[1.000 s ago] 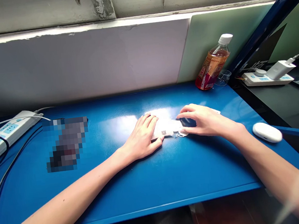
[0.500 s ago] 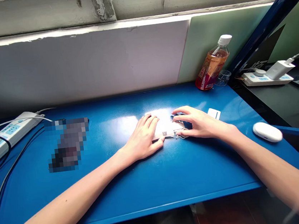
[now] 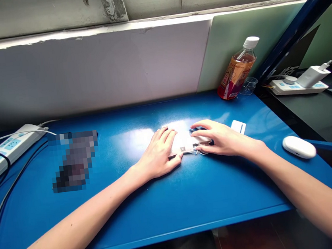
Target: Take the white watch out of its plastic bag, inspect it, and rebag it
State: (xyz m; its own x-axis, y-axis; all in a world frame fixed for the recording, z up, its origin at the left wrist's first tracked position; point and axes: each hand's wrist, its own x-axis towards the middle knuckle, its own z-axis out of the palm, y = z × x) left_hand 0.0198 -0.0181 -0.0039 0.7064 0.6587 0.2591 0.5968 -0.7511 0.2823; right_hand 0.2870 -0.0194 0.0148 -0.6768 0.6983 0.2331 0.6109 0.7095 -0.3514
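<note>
A flat white paper-like piece with a small printed square code lies on the blue table. My left hand rests over its left side, fingers along the far edge and thumb at the near edge. My right hand is curled around a whitish flat piece at the right end, thumb at the near side and fingers at the far side. A thin silvery chain shows by the right thumb. Glare washes out the far edge, and the right palm side is partly hidden.
Behind my right hand lies a white card. A white oval case sits farther right. A drink bottle stands at the back beside a clear plastic piece. Left are a pixelated dark object and a power strip with cables.
The whitish piece within my right hand now reaches farther right, and a gap shows beside the coded piece. My left hand stays in place. The view has shifted slightly.
</note>
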